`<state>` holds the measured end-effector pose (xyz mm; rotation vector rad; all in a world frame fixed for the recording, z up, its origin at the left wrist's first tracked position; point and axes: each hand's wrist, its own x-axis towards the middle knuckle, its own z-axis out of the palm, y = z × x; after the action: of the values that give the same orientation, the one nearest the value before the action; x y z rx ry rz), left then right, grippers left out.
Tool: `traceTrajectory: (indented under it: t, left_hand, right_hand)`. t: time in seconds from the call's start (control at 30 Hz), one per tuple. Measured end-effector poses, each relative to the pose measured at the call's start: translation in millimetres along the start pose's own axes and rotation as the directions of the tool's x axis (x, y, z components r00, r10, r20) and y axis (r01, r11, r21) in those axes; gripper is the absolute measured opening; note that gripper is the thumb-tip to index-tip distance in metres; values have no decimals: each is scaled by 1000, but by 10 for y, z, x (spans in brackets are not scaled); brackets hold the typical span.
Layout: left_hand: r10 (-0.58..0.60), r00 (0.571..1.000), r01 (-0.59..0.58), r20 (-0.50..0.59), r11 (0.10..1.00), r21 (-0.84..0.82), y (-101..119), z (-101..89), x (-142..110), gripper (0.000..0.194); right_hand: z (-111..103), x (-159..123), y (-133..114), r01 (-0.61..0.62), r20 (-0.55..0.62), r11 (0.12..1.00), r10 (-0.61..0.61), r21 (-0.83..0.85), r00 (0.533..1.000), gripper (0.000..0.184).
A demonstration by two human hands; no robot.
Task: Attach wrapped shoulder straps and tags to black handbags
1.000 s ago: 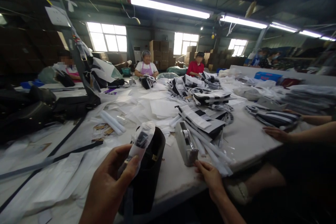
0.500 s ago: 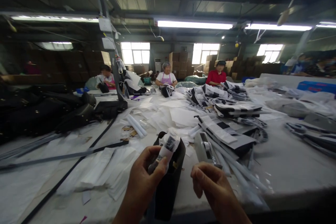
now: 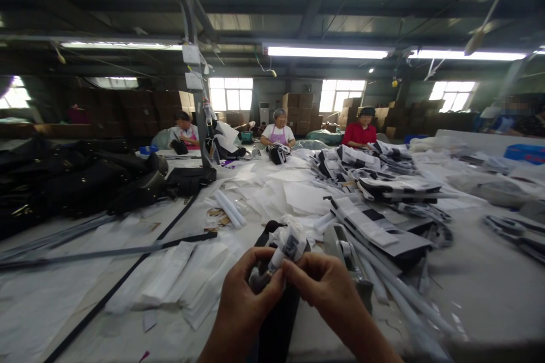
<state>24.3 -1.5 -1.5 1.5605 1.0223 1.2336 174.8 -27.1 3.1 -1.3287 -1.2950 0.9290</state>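
Observation:
My left hand (image 3: 244,300) is closed around a small dark part wrapped in a clear plastic sleeve (image 3: 286,245), held up just above a black bag (image 3: 276,317) that stands at the table's near edge. My right hand (image 3: 326,289) has come in from the right and its fingers pinch the same plastic-wrapped part, touching my left thumb. A grey tape dispenser (image 3: 347,252) sits on the white table (image 3: 468,278) just right of my hands.
White paper sheets and rolled tubes (image 3: 230,208) litter the table's middle. Black bags (image 3: 85,181) pile up at the left, and black straps (image 3: 128,249) run across it. Striped black-and-white packs (image 3: 383,227) are stacked at the right. Three people sit at the far end.
My right hand left the tape dispenser, rose and joined my left hand on the wrapped part. The view swung left and levelled.

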Motion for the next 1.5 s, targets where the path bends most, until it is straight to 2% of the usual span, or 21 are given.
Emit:
traceTrajectory:
  t: [0.17,0.3,0.37,0.47,0.57,0.83,0.9,1.0,1.1,1.23,1.37,1.5]
  left_hand:
    - [-74,992,75,101,997,-8,-47,-71,22,26]
    - [-101,987,104,121,995,-13,-51,-82,21,28]
    - [-106,986,109,127,994,-21,-39,-81,19,27]
    - [-111,986,119,128,991,-58,-13,-83,20,27]
    - [-113,984,129,135,984,-121,13,-82,25,28]
    - [-115,984,128,134,987,-99,16,-48,18,28]
    - [-111,987,122,118,989,-85,9,-43,18,28]
    - [-92,990,100,105,992,-74,7,-40,20,27]
    - [-72,992,79,107,995,-61,27,-34,19,27]
    - [-66,992,73,106,995,-63,72,-13,11,28]
    - [-72,992,79,105,995,-63,72,1,8,29]
    - [-76,989,85,124,994,-73,25,-5,16,29]
  right_hand:
    - [-99,59,45,-48,131,998,52,-27,990,44]
    - [-145,94,82,-38,116,998,44,-54,992,43]
    - [-171,106,107,-2,165,1000,2,-3,986,41]
    - [-225,111,130,77,295,991,-107,111,949,32]
    - [-265,96,122,105,334,984,-147,142,931,23]
    - [-195,77,154,34,203,997,-48,72,978,15]
    - [-164,62,159,58,162,997,-67,59,985,15]
    - [-124,13,142,156,100,987,-153,-23,983,19]
    - [-80,-49,128,256,40,954,-253,-158,967,24]
    - [0,-101,161,302,-57,913,-329,-272,943,25]
    - [62,-108,193,278,-111,918,-319,-282,941,24]
    - [80,-114,169,228,-102,948,-255,-221,962,20]
